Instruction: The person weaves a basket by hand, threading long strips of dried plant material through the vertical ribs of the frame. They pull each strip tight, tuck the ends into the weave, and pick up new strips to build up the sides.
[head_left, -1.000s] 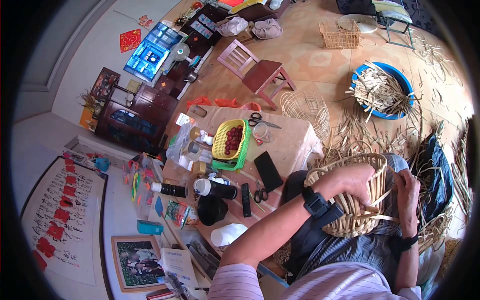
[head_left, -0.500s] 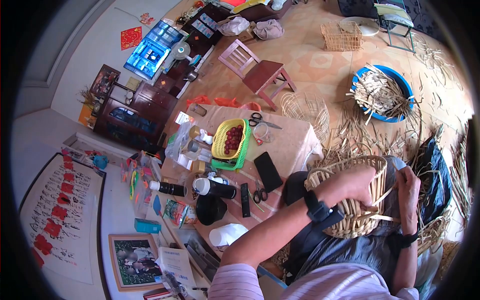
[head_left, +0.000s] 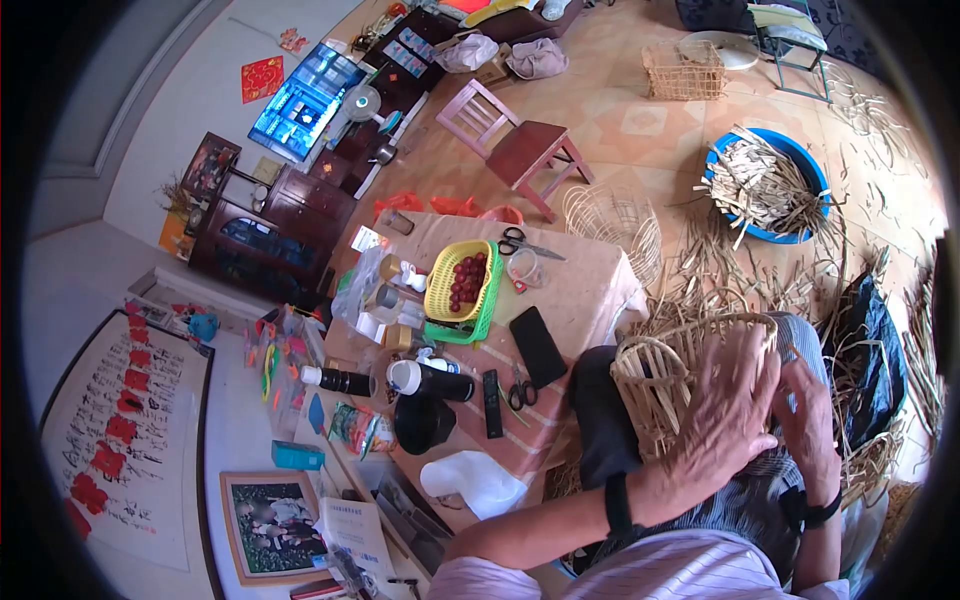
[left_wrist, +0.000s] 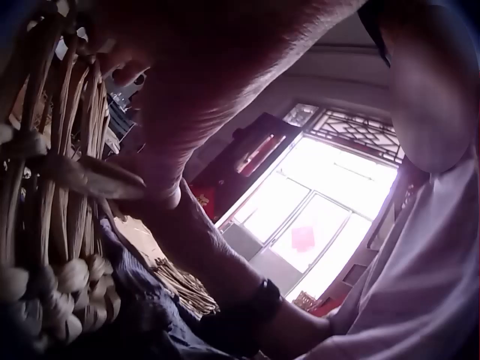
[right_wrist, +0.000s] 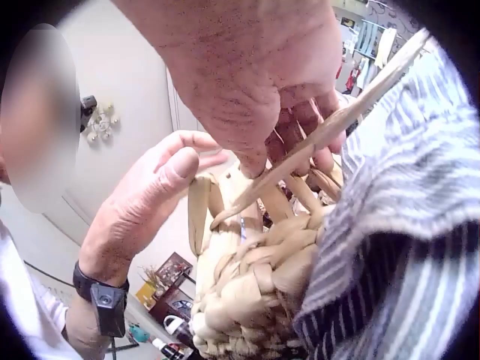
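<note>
A partly woven basket (head_left: 650, 395) of pale flat plant strips rests on the person's lap, its rim facing up and away. My left hand (head_left: 725, 410) lies over its right side, back of the hand up, fingers fairly straight and reaching toward the rim. Close beside it, the right hand (head_left: 812, 415) bends its fingers at the basket's side. From the right wrist view, its thumb and fingers close on the upright strips, while a long loose strip (right_wrist: 367, 94) crosses in front of them. The left hand (right_wrist: 146, 199) hovers near, thumb extended.
A cloth-covered table (head_left: 590, 285) at the left bears scissors (head_left: 522, 390), a phone (head_left: 538, 346) and a yellow basket (head_left: 445, 285) of red fruit. A blue basin (head_left: 815, 180) of strips, loose strips and a wire-like basket frame (head_left: 610, 225) are on the floor.
My left hand has turned over from gripping the basket's side and moved right, its back now facing up, close to the right hand. The right hand has shifted slightly down and left.
</note>
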